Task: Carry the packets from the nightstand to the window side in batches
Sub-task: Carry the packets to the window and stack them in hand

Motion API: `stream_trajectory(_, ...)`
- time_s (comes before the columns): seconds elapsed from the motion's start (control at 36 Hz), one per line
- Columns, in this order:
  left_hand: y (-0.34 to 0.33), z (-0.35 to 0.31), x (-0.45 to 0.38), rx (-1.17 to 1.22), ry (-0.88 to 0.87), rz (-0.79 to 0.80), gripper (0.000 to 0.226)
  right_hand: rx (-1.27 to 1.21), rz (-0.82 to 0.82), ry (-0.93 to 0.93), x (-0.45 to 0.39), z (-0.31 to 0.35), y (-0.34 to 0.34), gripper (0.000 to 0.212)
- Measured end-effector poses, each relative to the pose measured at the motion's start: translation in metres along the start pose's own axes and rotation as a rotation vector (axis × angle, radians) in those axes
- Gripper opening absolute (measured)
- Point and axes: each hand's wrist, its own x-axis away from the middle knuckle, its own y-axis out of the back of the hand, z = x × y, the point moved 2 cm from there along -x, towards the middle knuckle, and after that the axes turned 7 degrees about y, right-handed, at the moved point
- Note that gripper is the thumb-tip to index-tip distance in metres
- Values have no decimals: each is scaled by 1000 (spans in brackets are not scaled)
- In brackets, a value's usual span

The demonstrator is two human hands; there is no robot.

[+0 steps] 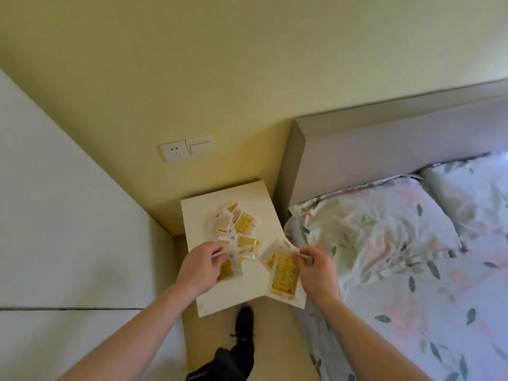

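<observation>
A cream nightstand (203, 215) stands between a white panel and the bed. Several clear packets with yellow contents (242, 225) lie in a loose pile on its top. My left hand (199, 266) pinches the edge of one or more packets (229, 266) at the front of the pile. My right hand (316, 270) grips the top corner of a larger yellow packet (284, 277), which hangs over the nightstand's front right corner, with more packets bunched behind it.
The bed with floral sheets (398, 270) and a grey headboard (371, 160) lies right of the nightstand. A white panel (68, 215) fills the left. A wall socket and switch (185, 148) sit above the nightstand. My black shoe (244, 323) is on the floor below.
</observation>
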Motion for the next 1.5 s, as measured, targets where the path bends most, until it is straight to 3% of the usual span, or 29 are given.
stream_trajectory(0.28, -55, -82, 82, -113, -249, 86, 28, -239, -246, -136, 129, -61, 94, 2)
stream_trajectory(0.36, -80, -111, 123, -161, -352, 83, 31, -218, -321, -129, 176, -89, 133, 8)
stream_trajectory(0.47, -116, -151, 188, -199, -491, 111, 19, -171, -428, -132, 250, -127, 193, 3)
stream_trajectory(0.72, -217, -247, 337, -234, -728, 333, 21, -203, -769, -211, 431, -213, 310, 12)
stream_trajectory(1.0, -350, -354, 497, -248, -960, 582, 24, -189, -1167, -307, 620, -295, 412, 7)
stream_trajectory(1.17, -438, -389, 594, -257, -1065, 692, 19, -194, -1302, -384, 719, -353, 468, 21)
stream_trajectory(1.25, -478, -408, 642, -220, -1121, 728, 22, -202, -1339, -422, 762, -389, 497, 9)
stream_trajectory(1.5, -602, -447, 790, -203, -1107, 859, 20, -190, -1358, -471, 891, -479, 581, 7)
